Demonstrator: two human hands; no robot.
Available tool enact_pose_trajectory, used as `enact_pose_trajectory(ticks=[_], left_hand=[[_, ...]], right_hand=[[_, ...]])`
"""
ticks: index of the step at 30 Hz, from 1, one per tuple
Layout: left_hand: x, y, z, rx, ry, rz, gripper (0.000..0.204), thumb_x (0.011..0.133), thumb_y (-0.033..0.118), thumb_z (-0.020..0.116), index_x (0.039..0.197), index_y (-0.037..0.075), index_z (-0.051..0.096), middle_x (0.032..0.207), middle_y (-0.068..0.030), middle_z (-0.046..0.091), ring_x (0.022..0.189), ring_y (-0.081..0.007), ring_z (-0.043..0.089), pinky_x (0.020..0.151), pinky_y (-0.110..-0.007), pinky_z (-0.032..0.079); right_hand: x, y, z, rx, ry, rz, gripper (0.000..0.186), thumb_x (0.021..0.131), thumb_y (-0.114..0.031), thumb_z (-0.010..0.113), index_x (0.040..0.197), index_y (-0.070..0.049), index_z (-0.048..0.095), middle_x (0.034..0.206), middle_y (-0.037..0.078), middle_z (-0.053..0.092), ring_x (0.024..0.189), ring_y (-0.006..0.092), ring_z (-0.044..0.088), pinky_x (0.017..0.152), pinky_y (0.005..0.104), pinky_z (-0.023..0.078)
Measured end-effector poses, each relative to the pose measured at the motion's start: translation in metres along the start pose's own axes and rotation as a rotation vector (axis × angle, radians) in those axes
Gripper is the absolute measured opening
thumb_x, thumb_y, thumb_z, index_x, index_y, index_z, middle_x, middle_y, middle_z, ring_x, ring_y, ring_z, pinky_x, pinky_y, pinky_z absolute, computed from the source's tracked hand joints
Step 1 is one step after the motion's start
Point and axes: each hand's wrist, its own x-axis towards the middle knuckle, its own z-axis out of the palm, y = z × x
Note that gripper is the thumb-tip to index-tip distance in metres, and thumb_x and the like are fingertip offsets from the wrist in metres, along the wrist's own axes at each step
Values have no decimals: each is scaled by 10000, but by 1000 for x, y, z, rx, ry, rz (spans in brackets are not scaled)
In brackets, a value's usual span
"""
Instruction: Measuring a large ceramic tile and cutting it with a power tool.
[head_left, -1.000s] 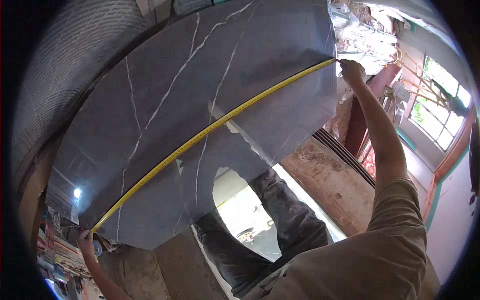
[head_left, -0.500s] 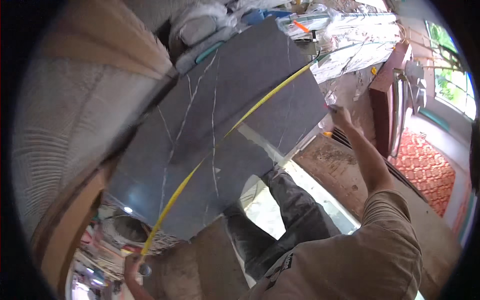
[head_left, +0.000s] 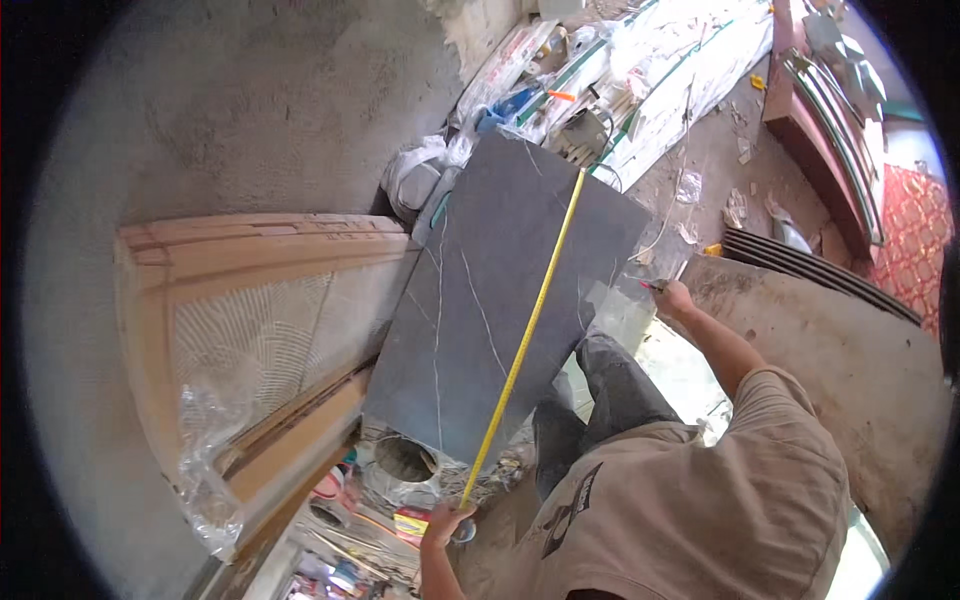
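A dark grey stone-look slab (head_left: 480, 300) with pale veins lies before me. A yellow tape measure (head_left: 525, 340) is stretched lengthwise across it, from its far edge to my left hand (head_left: 440, 526). That hand is closed on the near end of the tape, where a rounded case partly shows beyond the fingers. Off the slab's right side, my right hand (head_left: 674, 298) is closed round a thin, pen-like thing with a red part (head_left: 648, 285). Its exact kind is too small to tell.
Framed panels in cardboard (head_left: 270, 240) stand against the wall on the left. White wrapped lengths (head_left: 690, 60) lie at the far right. A brown board (head_left: 830, 350) is on my right. Near my left hand are a round bucket-like container (head_left: 400, 460) and a red-yellow box (head_left: 411, 525).
My view has turned, so the slab and tape now run more straight ahead. The tape still spans the slab. Both hands keep their hold, the right one nearer the slab's near right side.
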Motion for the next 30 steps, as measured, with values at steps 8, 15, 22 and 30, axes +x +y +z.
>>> enact_pose_trajectory(ticks=[8, 15, 22, 30], left_hand=[[-2, 59, 41, -209, -122, -16, 320, 833, 296, 789, 951, 4, 732, 684, 21, 620, 610, -102, 541, 576, -309, 414], [11, -23, 128, -449, -48, 60, 260, 835, 287, 789, 925, 48, 740, 730, 24, 639, 595, -96, 539, 563, -291, 403], [11, -48, 216, -653, 57, 141, 260, 876, 335, 747, 877, 76, 769, 646, 30, 622, 542, -97, 514, 503, -317, 383], [-25, -24, 248, -605, 350, 171, 365, 819, 370, 808, 1000, 54, 782, 713, -5, 661, 634, -116, 575, 591, -340, 459]], right_hand=[[-66, 39, -12, 177, 146, -81, 295, 872, -295, 635, 1040, -77, 741, 956, 227, 697, 911, 393, 685, 803, 438, 536], [-128, 53, -17, 100, 207, -206, 264, 907, -308, 592, 1017, -127, 749, 949, 210, 701, 899, 395, 682, 787, 487, 533], [-129, 28, -14, -4, 174, -325, 307, 926, -334, 573, 1033, -94, 733, 979, 212, 702, 944, 409, 671, 803, 478, 533], [-148, -51, -29, 278, 106, -537, 387, 937, -351, 585, 971, 26, 662, 777, 209, 650, 778, 311, 645, 728, 440, 474]])
